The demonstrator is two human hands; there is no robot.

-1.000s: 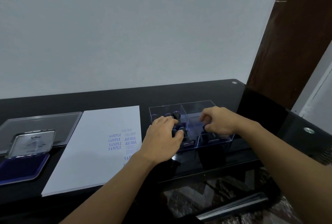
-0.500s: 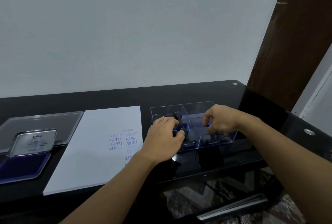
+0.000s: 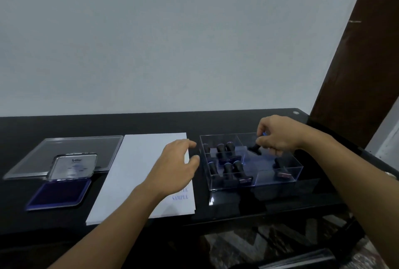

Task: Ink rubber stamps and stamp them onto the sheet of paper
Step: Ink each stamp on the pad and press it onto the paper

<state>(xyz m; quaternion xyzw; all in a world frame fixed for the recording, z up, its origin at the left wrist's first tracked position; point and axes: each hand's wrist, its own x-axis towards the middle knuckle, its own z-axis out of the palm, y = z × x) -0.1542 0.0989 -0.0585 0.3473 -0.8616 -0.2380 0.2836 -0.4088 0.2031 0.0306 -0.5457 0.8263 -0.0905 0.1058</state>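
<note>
1. One stamp [image 3: 254,149] hangs tilted from the right hand [image 3: 278,137], which pinches its handle between thumb and fingers above the clear box [image 3: 266,179].
2. Several more stamps [image 3: 220,148] stand in the box's compartments, between the two hands.
3. The left hand [image 3: 177,167] is over the right edge of the sheet of paper [image 3: 138,171], just beside the box, with its fingers loosely curled and holding nothing.
4. The open ink pad [image 3: 59,194] sits well to the left of the left hand on the worktop [image 3: 108,124].

On the table [image 3: 151,124], the pad [image 3: 59,195] lies left, a tray [image 3: 38,156] behind it, the paper [image 3: 133,171] middle, the box [image 3: 278,179] right, stamps [image 3: 227,168] inside.
</note>
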